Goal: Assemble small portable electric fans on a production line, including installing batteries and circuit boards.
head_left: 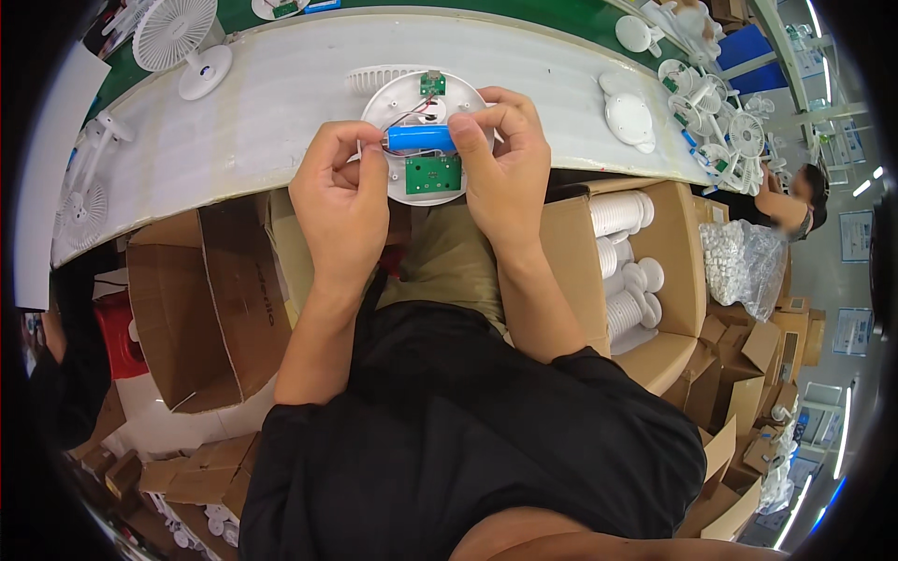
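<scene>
Between my two hands is a blue cylindrical battery [418, 138], lying crosswise over a round white fan base [393, 103]. My left hand [348, 178] pinches the battery's left end, where thin wires run. At its right end the thumb and fingers of my right hand [503, 154] grip it, with the fingers partly behind the base. A green circuit board [433, 175] sits in the base just below the battery. A smaller green board [432, 84] is at the base's far edge, with thin red and dark wires leading from it.
White round covers [629, 120] lie on the table [281, 103] to the right. A white desk fan [192, 47] stands at the far left. An open carton [210, 309] is below left; another carton [575, 262] holds stacked white parts. Another person [793, 201] sits at far right.
</scene>
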Demonstrator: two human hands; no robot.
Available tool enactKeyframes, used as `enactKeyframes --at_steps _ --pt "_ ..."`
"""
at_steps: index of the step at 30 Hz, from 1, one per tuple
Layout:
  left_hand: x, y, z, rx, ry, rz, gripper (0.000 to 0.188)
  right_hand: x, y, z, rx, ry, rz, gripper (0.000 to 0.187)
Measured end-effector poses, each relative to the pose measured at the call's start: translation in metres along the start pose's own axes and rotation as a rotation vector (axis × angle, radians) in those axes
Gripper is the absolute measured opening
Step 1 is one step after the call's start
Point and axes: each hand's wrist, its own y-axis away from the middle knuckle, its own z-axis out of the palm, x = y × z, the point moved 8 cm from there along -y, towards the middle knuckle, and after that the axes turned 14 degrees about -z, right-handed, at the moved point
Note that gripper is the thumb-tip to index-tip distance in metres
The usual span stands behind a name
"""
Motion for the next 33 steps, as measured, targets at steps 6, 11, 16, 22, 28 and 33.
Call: enactKeyframes --at_steps 6,11,16,22,28,33 --pt "-0.009 -0.006 0.006 -0.022 -0.045 0.008 0.017 0.015 -0.009 -0.003 0.022 -0.031 -0.005 0.015" --pt "-0.002 -0.002 0.021 -0.068 -0.084 0.034 0.019 0.027 -0.012 -0.016 -0.036 0.087 -0.188 0.018" --pt "0.002 -0.010 0.029 -0.048 -0.075 -0.018 0.018 0.033 -0.021 -0.026 -0.062 -0.510 0.045 0.033" --pt "0.015 -0.010 0.023 -0.030 -0.226 -0.007 0.017 0.127 -0.126 -0.212 -0.039 0.997 -0.275 0.047" --pt "-0.007 0.003 -0.011 -0.046 -0.157 -0.077 0.015 0.224 -0.131 -0.269 -0.810 1.505 0.137 0.077" --pt "-0.044 0.004 -0.012 -0.124 -0.008 -0.037 0.012 0.191 -0.093 -0.358 -0.670 1.389 -0.167 0.064"
